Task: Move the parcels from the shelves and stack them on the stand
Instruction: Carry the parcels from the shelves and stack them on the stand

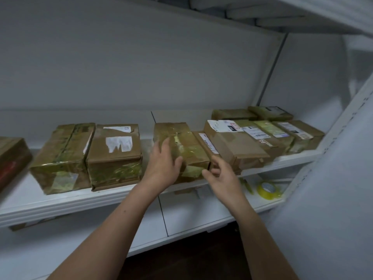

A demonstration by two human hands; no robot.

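**Step in hand (our judgement):** we are taking one parcel off the shelf.

**Hands.** All places below are given from the parcel.
- The left hand clasps its front left corner. The fingers run up the left side and the thumb lies over the front top edge.
- The right hand is at its front right corner, with fingers loosely curled. We cannot tell whether it has a hold or only touches.

**Procedure.**
1. We seat the right fingers in the narrow gap on the right side before lifting.
2. We draw the parcel straight forward and keep it level. The next box to the right lies against it and may drag along.
3. We grip firmly, because the glossy tape wrap will probably be slippery.

**Position.** The parcel lies flat on the shelf between the two hands, with its front end near the shelf edge.
- To the left, across a clear gap, sits a box with a torn label.
- Behind and to the right, two flat boxes lie by the back wall.

The stand is not in view.
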